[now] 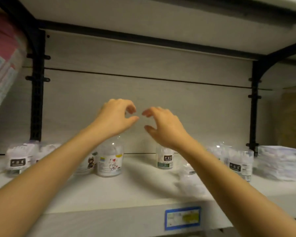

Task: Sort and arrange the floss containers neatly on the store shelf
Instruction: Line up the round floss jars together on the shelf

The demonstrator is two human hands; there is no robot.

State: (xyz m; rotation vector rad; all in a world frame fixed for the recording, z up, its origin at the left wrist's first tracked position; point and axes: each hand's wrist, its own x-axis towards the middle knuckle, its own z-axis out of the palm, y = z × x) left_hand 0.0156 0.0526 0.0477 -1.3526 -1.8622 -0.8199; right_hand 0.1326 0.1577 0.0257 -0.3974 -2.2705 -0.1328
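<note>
Both hands raised before the back panel, nothing held. The left hand [116, 115] has fingers loosely curled, thumb tip near index. The right hand [162, 127] is half-open, fingers curved, thumb apart. Floss jars stand toward the back edge of the shelf [135, 185]: dark-label jar [18, 161] at left end, cartoon-label jar [110, 161] left of centre, teal-band jar [165, 158] right of centre, right-end jar [239, 165] w/ dark label, just beside a stack of flat packs [278, 161]. Label text too blurred to read. Blue-bordered price tag [182, 218] on front edge, also unreadable.
</note>
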